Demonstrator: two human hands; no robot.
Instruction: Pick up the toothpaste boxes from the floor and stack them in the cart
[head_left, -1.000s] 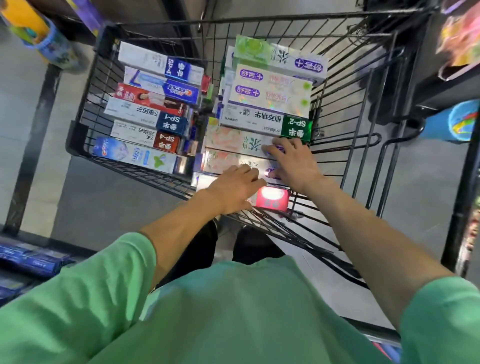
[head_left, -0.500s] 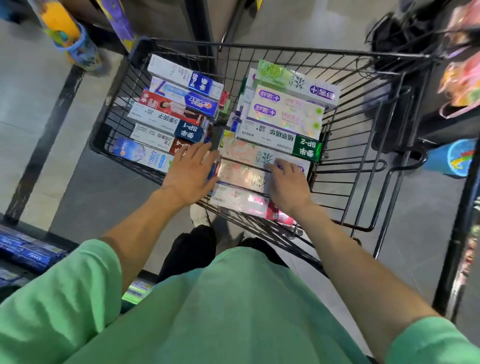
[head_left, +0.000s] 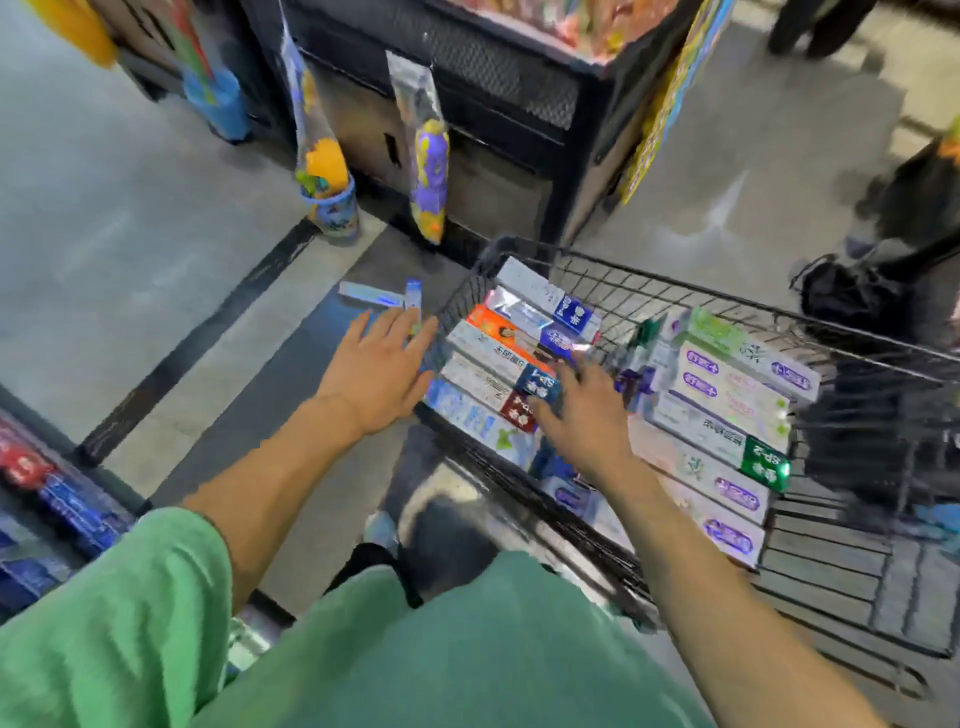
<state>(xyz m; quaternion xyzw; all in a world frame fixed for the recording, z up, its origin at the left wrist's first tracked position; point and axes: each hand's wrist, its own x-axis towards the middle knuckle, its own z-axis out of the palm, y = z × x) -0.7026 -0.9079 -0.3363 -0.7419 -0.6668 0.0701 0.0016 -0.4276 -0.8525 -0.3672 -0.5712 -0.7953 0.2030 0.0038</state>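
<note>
Two rows of colourful cardboard toothpaste boxes (head_left: 519, 374) are lying stacked in the black wire cart (head_left: 852, 561) at centre right. Left hand (head_left: 379, 369) is hovering flat, fingers straight, beside its rim; right hand (head_left: 582, 421) is hanging loose-fingered over the boxes, gripping nothing. Left of the cart, pale blue boxes (head_left: 371, 294) are lying on the grey floor (head_left: 104, 208).

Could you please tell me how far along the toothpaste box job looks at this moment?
Mostly done: two rows of toothpaste boxes are stacked in the cart. Nothing is in hand; the left hand, open, reaches outside the cart toward boxes on the floor, and the right hand hovers empty over the stacks. At least those floor boxes remain.
</note>
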